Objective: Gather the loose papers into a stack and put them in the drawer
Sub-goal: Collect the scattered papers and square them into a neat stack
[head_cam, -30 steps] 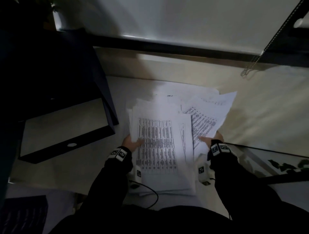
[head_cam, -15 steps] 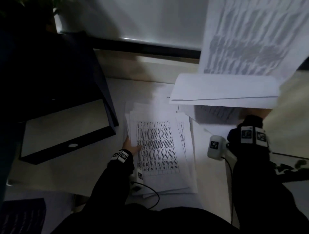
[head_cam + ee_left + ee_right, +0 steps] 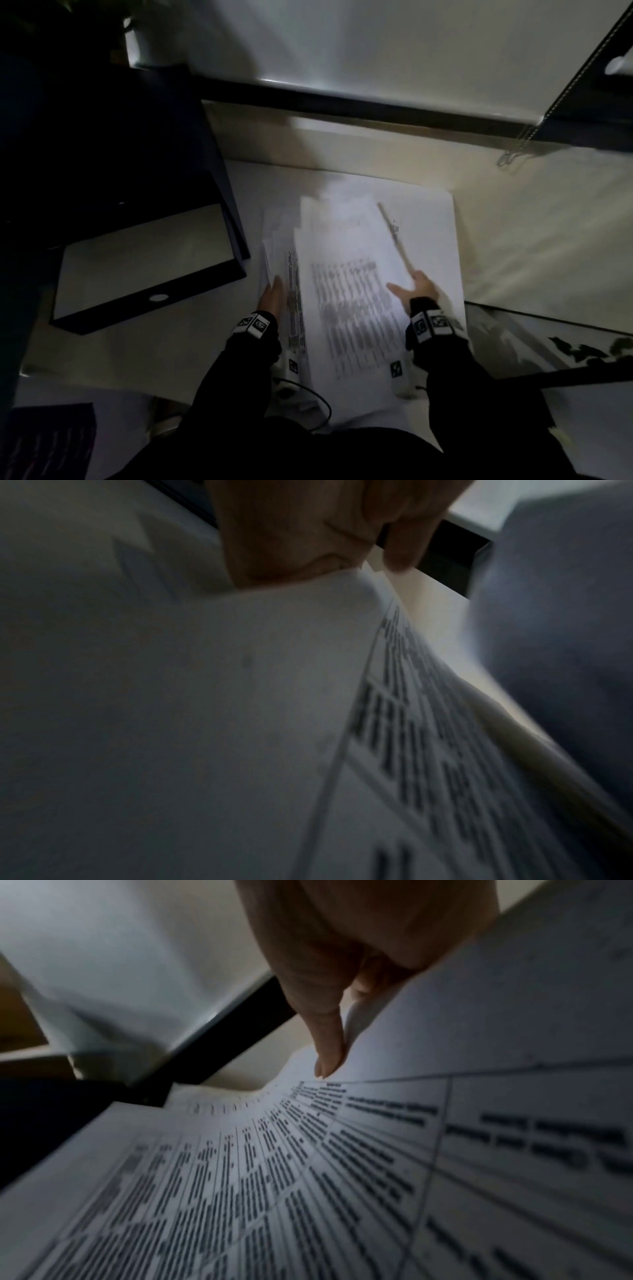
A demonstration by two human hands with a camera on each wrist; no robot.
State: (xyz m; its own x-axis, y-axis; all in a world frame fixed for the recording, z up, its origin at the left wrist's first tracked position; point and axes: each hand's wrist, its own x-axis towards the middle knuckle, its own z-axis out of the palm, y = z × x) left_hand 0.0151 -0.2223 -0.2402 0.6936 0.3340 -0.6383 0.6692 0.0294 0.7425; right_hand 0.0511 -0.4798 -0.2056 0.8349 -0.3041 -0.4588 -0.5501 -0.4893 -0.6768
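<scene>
A pile of white printed papers (image 3: 346, 301) lies on the pale surface in the middle of the head view. My left hand (image 3: 273, 295) holds the pile's left edge, thumb on top (image 3: 274, 555), a finger down past the edge. My right hand (image 3: 416, 287) grips a bundle of sheets (image 3: 342, 1150) laid over the pile, thumb on the printed face, fingers hidden under the raised right edge. The drawer (image 3: 144, 260) stands pulled open at the left, its pale bottom bare.
A dark cabinet (image 3: 102, 144) surrounds the drawer at the left. A large white sheet (image 3: 442, 233) lies under the pile at the right. A black-framed glass surface (image 3: 548, 346) sits right of my arm. A cable (image 3: 318, 397) runs by my left sleeve.
My right hand lifted the loose sheets from the right up towards the camera, then brought them down onto the pile. My left hand stayed at the pile's left edge.
</scene>
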